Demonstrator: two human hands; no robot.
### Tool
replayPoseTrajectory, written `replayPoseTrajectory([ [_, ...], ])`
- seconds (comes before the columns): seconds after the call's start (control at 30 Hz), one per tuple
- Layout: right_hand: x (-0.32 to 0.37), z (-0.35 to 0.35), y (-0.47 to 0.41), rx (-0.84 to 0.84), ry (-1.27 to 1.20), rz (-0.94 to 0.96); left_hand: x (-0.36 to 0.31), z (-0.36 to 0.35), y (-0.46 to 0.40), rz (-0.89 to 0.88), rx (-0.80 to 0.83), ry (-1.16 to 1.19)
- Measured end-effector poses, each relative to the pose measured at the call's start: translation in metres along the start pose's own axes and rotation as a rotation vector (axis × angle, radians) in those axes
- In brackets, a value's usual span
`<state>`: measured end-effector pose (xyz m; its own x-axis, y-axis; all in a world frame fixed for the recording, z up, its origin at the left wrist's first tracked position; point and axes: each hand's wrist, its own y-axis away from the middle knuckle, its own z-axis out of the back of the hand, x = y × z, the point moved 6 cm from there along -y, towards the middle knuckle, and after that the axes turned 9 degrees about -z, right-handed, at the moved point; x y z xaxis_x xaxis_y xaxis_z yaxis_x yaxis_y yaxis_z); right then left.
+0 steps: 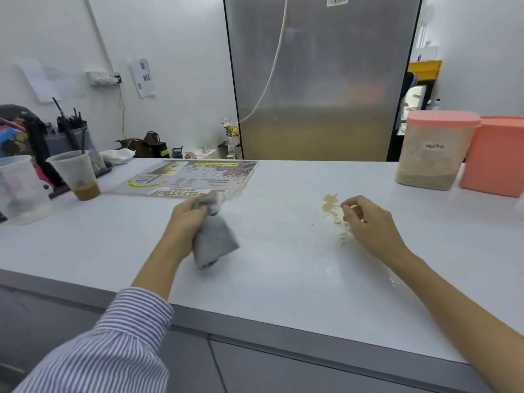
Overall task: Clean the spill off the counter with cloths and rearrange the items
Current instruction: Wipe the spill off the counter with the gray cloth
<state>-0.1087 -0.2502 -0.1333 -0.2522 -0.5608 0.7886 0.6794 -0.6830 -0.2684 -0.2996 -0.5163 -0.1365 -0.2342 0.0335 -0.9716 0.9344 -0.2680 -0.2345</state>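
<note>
1. While the left hand (pixel 187 219) grips a bunched grey cloth (pixel 214 239) near the menu sheet (pixel 187 177), the brown spill (pixel 330 204) and crumbs (pixel 343 228) lie to the right, untouched by it.
2. Curled loosely and holding nothing, the right hand (pixel 368 222) rests beside the crumbs; it could smear them.
3. Wiping leftward risks wetting the menu or tipping the coffee cup (pixel 75 173).
</note>
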Motion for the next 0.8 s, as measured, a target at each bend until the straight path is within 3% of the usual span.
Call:
replayPoseTrajectory([
  [0.07,0.006,-0.008,-0.002,0.025,0.005,0.002,0.027,0.039,-0.019,0.044,-0.131,-0.273],
  [0.13,0.011,-0.012,-0.002,0.029,0.014,0.006,0.039,0.041,-0.03,-0.006,-0.157,-0.515],
  [0.3,0.001,-0.011,-0.005,0.005,-0.013,-0.035,0.043,-0.029,-0.064,-0.119,-0.002,-0.737],
  [0.43,-0.003,-0.005,-0.01,-0.023,-0.024,-0.05,0.043,-0.096,-0.084,-0.184,0.223,-0.705],
  [0.53,0.002,-0.001,-0.014,-0.047,-0.013,-0.033,0.033,-0.152,-0.072,-0.285,0.504,-0.582],
  [0.67,-0.001,0.008,-0.012,-0.105,-0.007,-0.029,0.019,-0.19,-0.036,-0.292,0.876,-0.482],
  [0.8,-0.004,0.024,-0.016,-0.185,-0.02,-0.038,-0.002,-0.157,-0.074,-0.306,0.696,-0.398],
])
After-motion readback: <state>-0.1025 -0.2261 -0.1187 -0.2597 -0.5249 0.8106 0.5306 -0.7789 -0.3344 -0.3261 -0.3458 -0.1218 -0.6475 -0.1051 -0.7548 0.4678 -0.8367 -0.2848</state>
